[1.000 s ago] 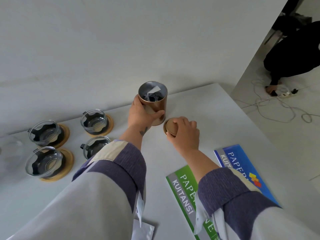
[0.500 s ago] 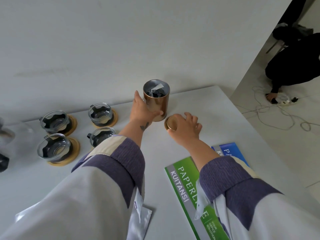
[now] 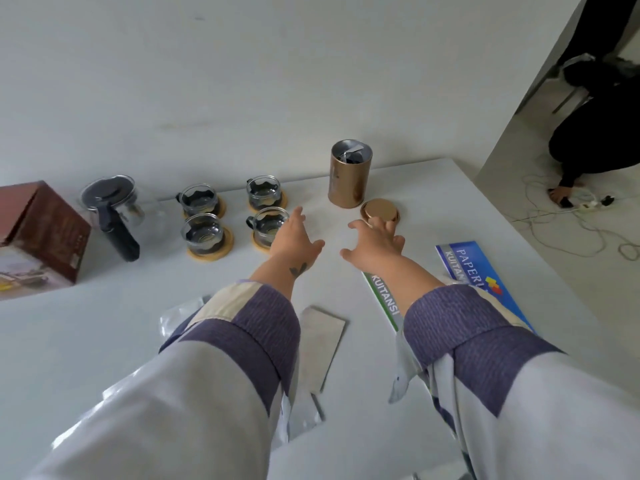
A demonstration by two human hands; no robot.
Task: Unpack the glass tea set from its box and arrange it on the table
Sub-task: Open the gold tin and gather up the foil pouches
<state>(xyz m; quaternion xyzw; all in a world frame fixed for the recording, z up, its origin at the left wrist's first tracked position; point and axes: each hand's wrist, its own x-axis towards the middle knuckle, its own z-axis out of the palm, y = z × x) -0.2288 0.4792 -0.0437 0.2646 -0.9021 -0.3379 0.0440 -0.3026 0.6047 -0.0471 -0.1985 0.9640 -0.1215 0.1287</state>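
Observation:
A gold tin point(image 3: 349, 177) stands open near the far table edge, dark packets showing inside. Its round gold lid point(image 3: 378, 209) lies flat just to its right. My left hand point(image 3: 295, 238) hovers open, a short way in front of the tin. My right hand point(image 3: 375, 241) is open too, fingertips just short of the lid. Several glass cups point(image 3: 202, 230) on wooden coasters sit in a group to the left. A glass teapot point(image 3: 112, 206) with a black handle stands beyond them, next to the brown box point(image 3: 38, 233).
Green point(image 3: 384, 299) and blue point(image 3: 474, 271) receipt booklets lie at the right. Silver foil pouches point(image 3: 320, 344) lie between my forearms. The table's right edge drops to a floor where a person in black point(image 3: 595, 140) crouches by cables.
Both hands let go and drew back: the left off the tin, the right off the lid. The view pulled back, bringing the teapot and box into sight.

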